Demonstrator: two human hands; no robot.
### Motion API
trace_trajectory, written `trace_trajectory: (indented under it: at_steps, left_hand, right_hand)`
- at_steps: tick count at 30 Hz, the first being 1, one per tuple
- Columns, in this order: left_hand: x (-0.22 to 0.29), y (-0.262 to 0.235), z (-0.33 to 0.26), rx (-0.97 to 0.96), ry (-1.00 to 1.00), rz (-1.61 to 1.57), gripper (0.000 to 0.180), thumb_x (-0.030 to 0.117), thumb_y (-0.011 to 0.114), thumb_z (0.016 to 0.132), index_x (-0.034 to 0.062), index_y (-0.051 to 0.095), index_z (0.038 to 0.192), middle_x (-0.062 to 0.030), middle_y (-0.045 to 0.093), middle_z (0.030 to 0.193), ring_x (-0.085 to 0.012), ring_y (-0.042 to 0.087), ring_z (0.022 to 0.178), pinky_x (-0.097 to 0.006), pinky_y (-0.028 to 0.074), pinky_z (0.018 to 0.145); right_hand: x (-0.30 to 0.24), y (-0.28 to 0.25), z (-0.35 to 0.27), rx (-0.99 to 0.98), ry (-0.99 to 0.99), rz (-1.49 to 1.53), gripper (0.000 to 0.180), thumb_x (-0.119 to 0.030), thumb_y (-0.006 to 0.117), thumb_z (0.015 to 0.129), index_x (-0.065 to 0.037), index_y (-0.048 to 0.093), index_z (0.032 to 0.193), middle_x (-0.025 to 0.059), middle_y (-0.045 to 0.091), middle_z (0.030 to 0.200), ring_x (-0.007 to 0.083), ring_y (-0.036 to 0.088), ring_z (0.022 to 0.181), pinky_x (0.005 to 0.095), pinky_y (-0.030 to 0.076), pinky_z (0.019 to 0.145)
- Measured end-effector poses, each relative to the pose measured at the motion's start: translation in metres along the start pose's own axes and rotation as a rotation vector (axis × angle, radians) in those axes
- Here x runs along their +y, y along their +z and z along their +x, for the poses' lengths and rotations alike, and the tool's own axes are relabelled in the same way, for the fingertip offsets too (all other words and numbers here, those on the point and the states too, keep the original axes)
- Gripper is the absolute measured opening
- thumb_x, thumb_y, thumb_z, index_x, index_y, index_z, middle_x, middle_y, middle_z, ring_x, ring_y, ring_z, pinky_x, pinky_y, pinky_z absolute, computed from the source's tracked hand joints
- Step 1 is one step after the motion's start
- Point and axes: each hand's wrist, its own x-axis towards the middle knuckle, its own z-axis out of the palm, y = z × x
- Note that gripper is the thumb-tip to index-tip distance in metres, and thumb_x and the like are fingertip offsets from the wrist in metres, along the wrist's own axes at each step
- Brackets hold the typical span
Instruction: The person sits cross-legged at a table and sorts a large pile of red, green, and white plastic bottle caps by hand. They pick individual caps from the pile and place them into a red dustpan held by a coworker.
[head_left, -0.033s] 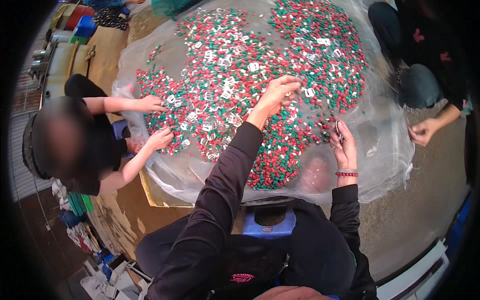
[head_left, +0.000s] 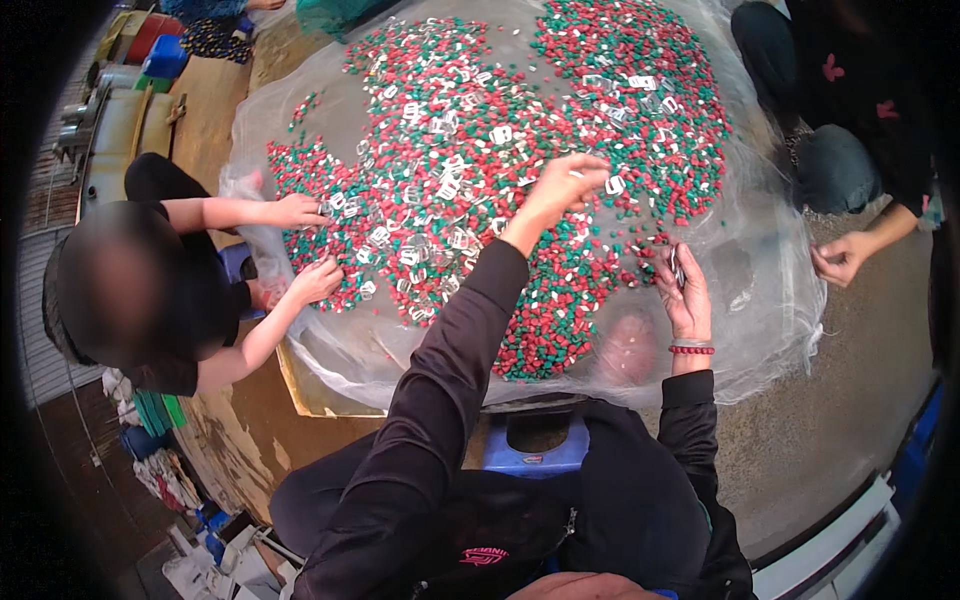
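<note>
**Hands over the red, green and white heap**

The left hand reaches over the small plastic pieces on the clear plastic sheet, fingers loosely curled. The right hand pinches several pale pieces near the heap's edge.

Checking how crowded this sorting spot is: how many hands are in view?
5. The wearer's left hand reaches over the red, green and white pieces; right hand holds small pieces. A co-worker's two hands at left; another's hand at right. Others may be hidden.
</note>
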Motion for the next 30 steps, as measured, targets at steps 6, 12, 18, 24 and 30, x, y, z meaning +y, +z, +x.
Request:
trace_trajectory:
  at_steps: [6,12,18,24,30]
  left_hand:
    - [-0.024,0.05,0.035,0.118,0.319,1.201,0.027,0.018,0.065,0.082,0.0001,0.058,0.101,-0.0234,0.055,0.104,-0.0401,0.062,0.087,-0.049,0.051,0.07]
    - [-0.054,0.03,-0.017,0.087,0.415,1.184,0.029,0.027,0.062,0.085,0.0004,0.056,0.094,-0.0204,0.054,0.098,-0.038,0.061,0.082,-0.047,0.051,0.07]
    - [-0.056,0.016,-0.053,0.038,0.27,1.086,0.035,0.026,0.067,0.082,0.0072,0.051,0.106,-0.0181,0.053,0.101,-0.0383,0.061,0.084,-0.048,0.049,0.069]
    - [-0.065,0.038,-0.042,-0.066,0.316,1.337,0.018,0.019,0.056,0.084,0.0019,0.057,0.091,-0.0195,0.059,0.091,-0.0359,0.063,0.079,-0.046,0.051,0.065]
    - [-0.042,0.013,-0.033,0.182,0.235,0.757,0.03,0.02,0.073,0.076,0.0041,0.066,0.1,-0.0126,0.064,0.081,-0.0256,0.063,0.076,-0.04,0.049,0.067]
  right_hand:
    - [-0.008,-0.004,0.001,-0.209,-0.009,0.249,0.033,-0.031,0.046,0.099,-0.007,0.04,0.077,0.0005,0.037,0.068,0.0086,0.036,0.055,0.0144,0.029,0.032]
    - [-0.008,-0.003,0.01,-0.253,0.005,0.346,0.024,-0.011,0.052,0.088,-0.004,0.047,0.111,0.0052,0.042,0.077,0.0135,0.042,0.062,0.0183,0.034,0.035]
    - [0.005,0.03,0.005,-0.063,-0.015,0.211,0.072,0.008,0.043,0.067,-0.01,0.039,0.136,0.0112,0.052,0.101,0.0225,0.051,0.09,0.0199,0.039,0.044]
    - [0.017,0.036,-0.023,-0.13,0.133,0.023,0.046,-0.008,0.056,0.083,-0.003,0.046,0.128,0.0058,0.052,0.09,0.0157,0.05,0.073,0.0191,0.035,0.045]
    - [-0.028,0.034,-0.048,-0.115,-0.186,-0.835,0.019,-0.016,0.061,0.089,-0.005,0.064,0.104,-0.0063,0.058,0.082,-0.0008,0.042,0.061,0.015,0.027,0.045]
